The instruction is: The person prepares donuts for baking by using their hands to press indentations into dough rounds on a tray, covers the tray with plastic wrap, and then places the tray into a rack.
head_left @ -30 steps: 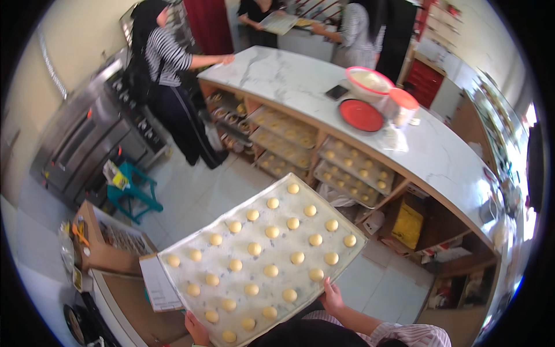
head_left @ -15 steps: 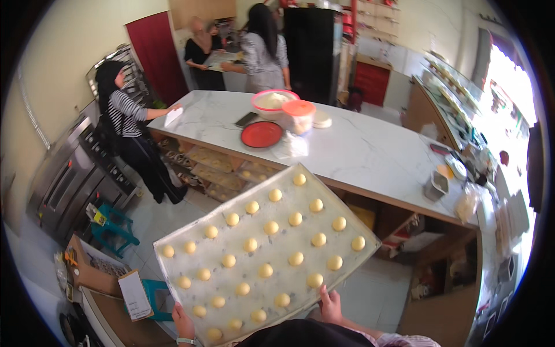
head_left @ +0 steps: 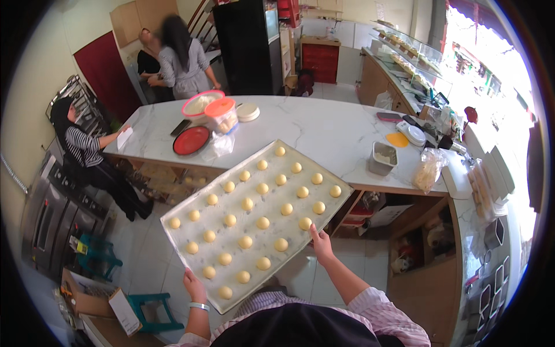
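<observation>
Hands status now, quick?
Left hand: closed, gripping the tray at its left edge.
Right hand: closed, gripping the same tray's near edge.

Tray (head_left: 247,223) now closer to countertop (head_left: 324,136)

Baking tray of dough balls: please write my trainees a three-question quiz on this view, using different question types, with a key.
1. Multiple choice: what lies on the baking tray?
A) Dark loaves
B) Pale dough balls
C) Sliced fruit
2. True or false: the orange-lidded tub stands on the grey-veined white counter.
3. Short answer: which of the holder's hands has a light wristband beside it?

Key:
1. B
2. True
3. The left hand
</observation>
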Tool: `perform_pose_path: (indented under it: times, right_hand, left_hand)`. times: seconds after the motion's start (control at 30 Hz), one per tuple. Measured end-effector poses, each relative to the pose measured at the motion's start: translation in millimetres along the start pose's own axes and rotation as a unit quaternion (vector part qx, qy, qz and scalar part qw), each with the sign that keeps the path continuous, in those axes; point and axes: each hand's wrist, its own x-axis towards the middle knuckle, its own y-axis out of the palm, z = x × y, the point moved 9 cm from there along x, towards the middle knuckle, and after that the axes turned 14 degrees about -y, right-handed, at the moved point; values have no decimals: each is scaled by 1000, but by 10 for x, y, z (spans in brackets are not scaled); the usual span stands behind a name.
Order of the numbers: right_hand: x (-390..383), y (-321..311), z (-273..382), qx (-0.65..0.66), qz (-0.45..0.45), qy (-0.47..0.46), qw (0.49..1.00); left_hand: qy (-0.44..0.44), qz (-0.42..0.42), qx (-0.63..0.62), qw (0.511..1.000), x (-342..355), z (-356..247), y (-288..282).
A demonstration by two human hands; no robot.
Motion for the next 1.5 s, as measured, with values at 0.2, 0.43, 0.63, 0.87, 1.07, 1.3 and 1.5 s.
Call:
perform_pose_path:
  times: [0.2, 0.43, 0.63, 0.87, 1.07, 1.3, 1.5]
  right_hand:
    - [902, -447, -103, -73, -16, -64, 995]
    - [939, -391, 149, -131, 51, -25, 990]
    - [1110, -729, 1116, -459, 118, -137, 870]
    - [1987, -2485, 2681, -580, -172, -270, 749]
    - [2485, -2517, 2775, -686, -92, -183, 698]
    - [2909, -2436, 2298, -666, 114, -72, 734]
    - [3036, -2169, 2298, -677, 156, -105, 711]
  left_hand:
    - [-20, 5, -69, 997, 191, 304, 1091]
    - [-42, 20, -89, 995, -44, 506, 2587]
    - [-180, 328, 13, 927, -399, -28, 3806]
    - [-359, 515, 6, 778, -800, -392, 4957]
    - [-425, 508, -113, 740, -977, -500, 5499]
    - [-438, 523, -71, 728, -1013, -520, 5707]
    - [-448, 509, -71, 732, -1045, -533, 5777]
